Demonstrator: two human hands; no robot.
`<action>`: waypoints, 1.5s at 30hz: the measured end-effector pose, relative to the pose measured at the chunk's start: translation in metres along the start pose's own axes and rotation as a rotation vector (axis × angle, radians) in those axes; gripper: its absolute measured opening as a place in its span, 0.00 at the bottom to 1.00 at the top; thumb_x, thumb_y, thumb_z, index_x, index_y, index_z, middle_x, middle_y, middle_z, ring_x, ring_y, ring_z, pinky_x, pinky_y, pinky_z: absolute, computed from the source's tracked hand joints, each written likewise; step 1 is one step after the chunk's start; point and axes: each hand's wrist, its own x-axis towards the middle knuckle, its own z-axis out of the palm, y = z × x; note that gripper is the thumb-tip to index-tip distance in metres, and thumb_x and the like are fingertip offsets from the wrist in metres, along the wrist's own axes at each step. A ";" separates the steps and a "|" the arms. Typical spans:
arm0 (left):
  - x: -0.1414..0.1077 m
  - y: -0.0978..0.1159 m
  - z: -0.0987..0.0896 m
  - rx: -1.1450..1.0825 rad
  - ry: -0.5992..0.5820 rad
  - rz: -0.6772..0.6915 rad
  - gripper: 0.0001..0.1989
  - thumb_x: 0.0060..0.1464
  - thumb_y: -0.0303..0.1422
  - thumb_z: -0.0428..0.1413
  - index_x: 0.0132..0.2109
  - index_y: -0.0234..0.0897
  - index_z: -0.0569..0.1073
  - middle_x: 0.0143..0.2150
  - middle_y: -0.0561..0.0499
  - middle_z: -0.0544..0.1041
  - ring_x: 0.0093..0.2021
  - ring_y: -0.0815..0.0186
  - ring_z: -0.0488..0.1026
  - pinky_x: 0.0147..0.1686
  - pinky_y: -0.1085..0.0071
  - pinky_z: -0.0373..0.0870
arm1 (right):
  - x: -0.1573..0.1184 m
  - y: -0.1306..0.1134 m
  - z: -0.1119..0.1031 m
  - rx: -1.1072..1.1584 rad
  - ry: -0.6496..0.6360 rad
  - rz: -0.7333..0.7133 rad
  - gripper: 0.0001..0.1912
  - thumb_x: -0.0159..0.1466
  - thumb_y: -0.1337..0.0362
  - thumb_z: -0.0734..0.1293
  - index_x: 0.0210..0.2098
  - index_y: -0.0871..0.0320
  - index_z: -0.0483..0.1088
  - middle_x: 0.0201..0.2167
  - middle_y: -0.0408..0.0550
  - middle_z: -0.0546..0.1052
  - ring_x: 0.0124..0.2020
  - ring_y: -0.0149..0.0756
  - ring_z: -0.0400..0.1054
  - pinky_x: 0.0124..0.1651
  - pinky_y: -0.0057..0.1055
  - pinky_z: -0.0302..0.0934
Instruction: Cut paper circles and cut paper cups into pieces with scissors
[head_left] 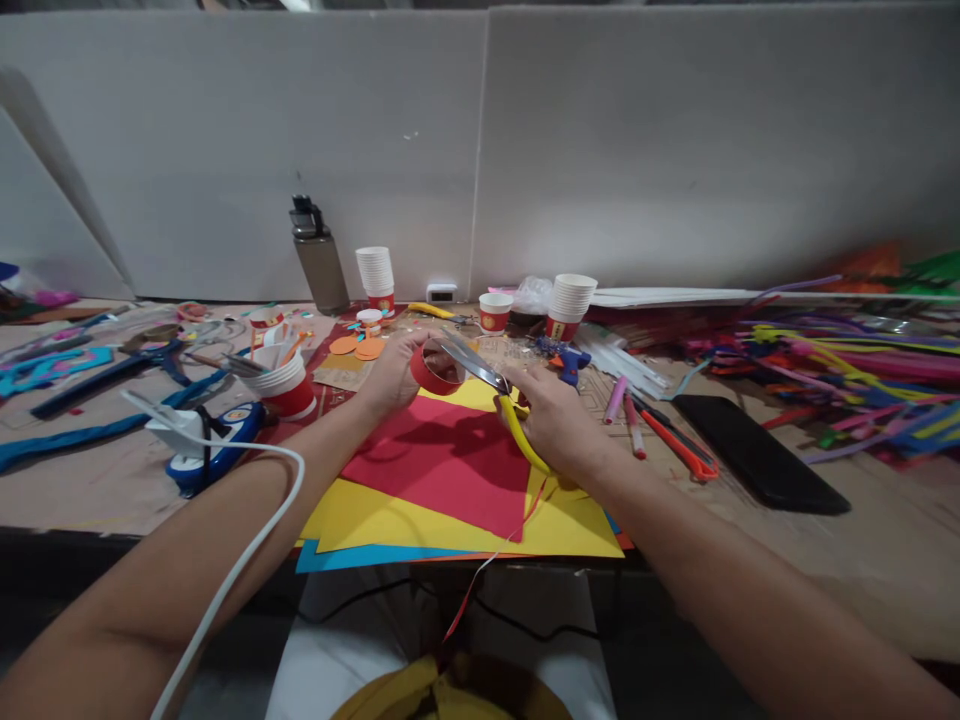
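My left hand (399, 372) grips a red ring (435, 368), which looks like a cut piece of paper cup. Yellow-handled scissors (517, 430) are held in my right hand (549, 412), their metal blades (472, 362) pointing left and reaching the ring's upper right edge. A thin red and white strip (480, 572) hangs below the scissors. Under both hands lies a red sheet (442, 465) on top of yellow sheets (577, 525), with a blue sheet (375, 556) sticking out beneath at the front edge.
Stacked paper cups (572, 295) and a bottle (321, 262) stand near the back wall. At left are a cup of tools (289, 388) and a blue power strip (238, 432) with a white cable crossing my left arm. A black phone (757, 452) and pipe cleaners (870, 385) lie right.
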 end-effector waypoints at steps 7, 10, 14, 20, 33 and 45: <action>-0.001 0.005 -0.002 0.012 0.023 -0.049 0.10 0.43 0.33 0.64 0.28 0.34 0.72 0.24 0.54 0.70 0.24 0.73 0.66 0.24 0.76 0.63 | -0.001 -0.002 -0.003 -0.027 0.006 -0.011 0.16 0.64 0.60 0.60 0.49 0.57 0.70 0.32 0.51 0.72 0.29 0.36 0.63 0.33 0.29 0.53; 0.001 0.003 -0.004 0.016 0.012 -0.039 0.10 0.43 0.34 0.65 0.29 0.34 0.73 0.26 0.52 0.71 0.26 0.71 0.69 0.24 0.75 0.64 | -0.001 -0.004 -0.005 -0.046 -0.004 0.000 0.16 0.63 0.64 0.60 0.48 0.58 0.71 0.32 0.51 0.73 0.31 0.37 0.64 0.34 0.30 0.53; 0.002 0.001 -0.007 0.027 0.002 -0.032 0.12 0.44 0.37 0.64 0.30 0.33 0.73 0.27 0.51 0.73 0.26 0.71 0.70 0.24 0.76 0.65 | -0.001 -0.005 -0.008 -0.057 -0.027 0.015 0.17 0.63 0.65 0.59 0.49 0.58 0.71 0.33 0.53 0.75 0.32 0.38 0.65 0.34 0.30 0.54; 0.001 0.004 -0.005 0.008 0.139 -0.016 0.12 0.44 0.36 0.65 0.30 0.33 0.71 0.24 0.53 0.72 0.24 0.72 0.70 0.25 0.76 0.67 | 0.000 -0.004 -0.007 -0.067 -0.033 0.043 0.17 0.63 0.62 0.60 0.49 0.58 0.71 0.32 0.52 0.74 0.32 0.39 0.64 0.34 0.31 0.53; 0.001 -0.004 -0.005 -0.013 0.054 -0.093 0.11 0.44 0.33 0.64 0.28 0.33 0.69 0.24 0.54 0.73 0.23 0.73 0.70 0.26 0.76 0.66 | -0.001 -0.008 -0.008 -0.087 -0.061 0.035 0.18 0.64 0.61 0.59 0.51 0.57 0.68 0.35 0.53 0.72 0.29 0.36 0.61 0.30 0.30 0.49; 0.000 0.012 -0.004 0.003 0.013 -0.149 0.14 0.43 0.37 0.65 0.29 0.33 0.70 0.23 0.53 0.73 0.22 0.73 0.69 0.23 0.77 0.65 | -0.001 -0.010 -0.011 -0.084 -0.046 0.052 0.17 0.64 0.60 0.60 0.50 0.56 0.71 0.31 0.51 0.74 0.30 0.38 0.64 0.32 0.31 0.51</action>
